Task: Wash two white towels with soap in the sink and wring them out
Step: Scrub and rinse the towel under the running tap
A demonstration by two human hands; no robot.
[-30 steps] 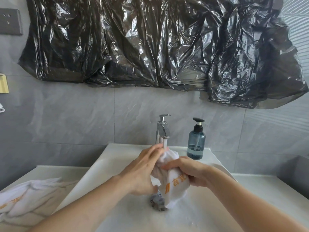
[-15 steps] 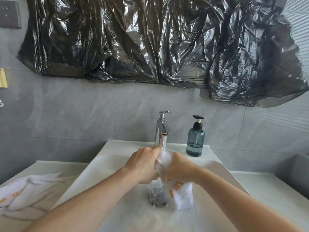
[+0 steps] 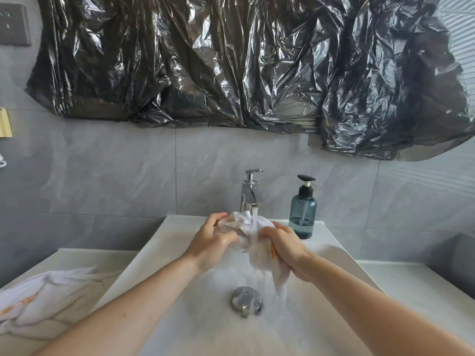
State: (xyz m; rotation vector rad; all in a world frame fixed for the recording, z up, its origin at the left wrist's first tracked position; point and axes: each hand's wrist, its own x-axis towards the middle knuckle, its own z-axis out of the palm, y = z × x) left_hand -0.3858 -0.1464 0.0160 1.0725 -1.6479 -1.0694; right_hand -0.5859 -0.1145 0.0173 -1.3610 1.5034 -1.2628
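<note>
A bunched, wet white towel with orange print is held over the white sink, right under the chrome faucet, whose water runs onto it. My left hand grips its left side and my right hand grips its right side. A tail of the towel hangs down toward the drain and drips. A second white towel lies crumpled on the counter at the left. A blue soap pump bottle stands on the sink's back rim, right of the faucet.
Black plastic sheeting covers the wall above the sink. A grey wall socket sits at the top left. The white counter continues to the right of the sink, up to a grey ledge.
Both hands have kept working the towel under the running water: they closed together on it, then drew slightly apart. The towel's hanging end is now shorter and more bunched.
</note>
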